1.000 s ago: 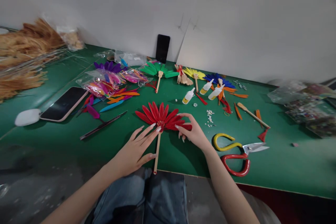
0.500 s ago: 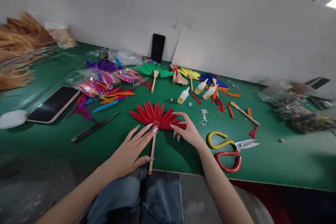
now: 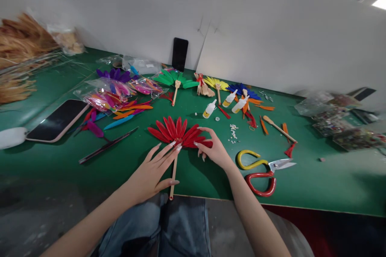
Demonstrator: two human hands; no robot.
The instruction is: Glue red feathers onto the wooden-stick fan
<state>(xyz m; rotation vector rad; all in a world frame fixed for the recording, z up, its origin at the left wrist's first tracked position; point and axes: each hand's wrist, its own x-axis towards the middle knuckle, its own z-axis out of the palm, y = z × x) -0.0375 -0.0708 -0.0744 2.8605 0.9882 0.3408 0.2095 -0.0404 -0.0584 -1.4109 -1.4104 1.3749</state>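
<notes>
A red feather fan [image 3: 176, 131] on a wooden stick [image 3: 173, 178] lies on the green table [image 3: 316, 180] in front of me. My left hand [image 3: 152, 170] lies flat and open over the stick, its fingertips pressing the base of the red feathers. My right hand [image 3: 212, 148] rests on the fan's right side, fingers curled and spread on the rightmost red feathers, holding nothing.
Scissors with a yellow and a red handle [image 3: 261, 168] lie right of my right hand. Small glue bottles [image 3: 209, 109], white beads [image 3: 233, 133], finished green [image 3: 175, 78], yellow and blue fans sit behind. Bags of coloured feathers [image 3: 108, 96], a phone [image 3: 57, 120] and a dark rod [image 3: 107, 149] lie left.
Both hands stay on the red fan in the same pose. The view has shifted slightly, so everything sits a little further left and higher in the picture.
</notes>
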